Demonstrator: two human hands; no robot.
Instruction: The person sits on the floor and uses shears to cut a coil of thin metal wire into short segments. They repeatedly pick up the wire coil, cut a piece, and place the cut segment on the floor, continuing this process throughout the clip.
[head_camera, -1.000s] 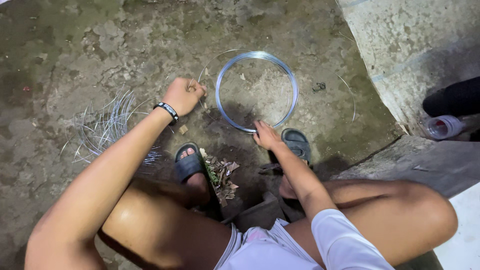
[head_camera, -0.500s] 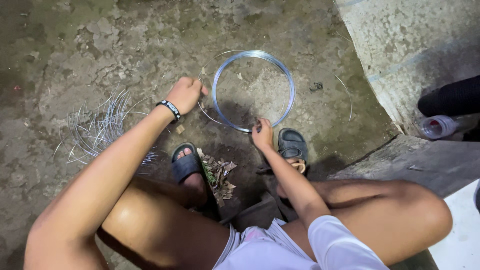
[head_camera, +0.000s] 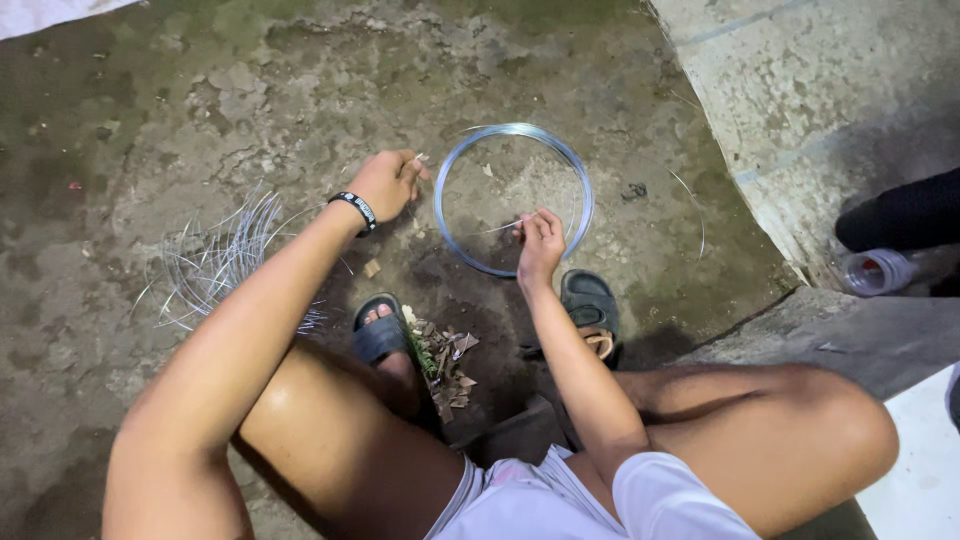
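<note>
Head view looked down on a person squatting over rough concrete ground (head_camera: 200, 90). Their left hand (head_camera: 385, 183), wearing a black wristband (head_camera: 353, 211), was closed in a loose fist just left of a coil of wire (head_camera: 580, 180) that lay flat on the ground; a thin wire end poked out from between its fingers, so it seemed to be pinching a strand. Their right hand (head_camera: 540, 240) sat at the near edge of the coil, fingers curled over the rim and gripping a strand that ran across the inside of the ring. Both hands were close together, with the coil lying between and just beyond them. Well to the left of the left hand lay a loose bundle of cut wires (head_camera: 215, 265), fanned out on the ground. Below the hands were two dark sandals (head_camera: 588, 300) on the person's feet, with a small pile of dry leaves (head_camera: 443, 358) between them. Far right of the right hand, a clear plastic bottle (head_camera: 875, 270) rested against a concrete step (head_camera: 800, 90).
</note>
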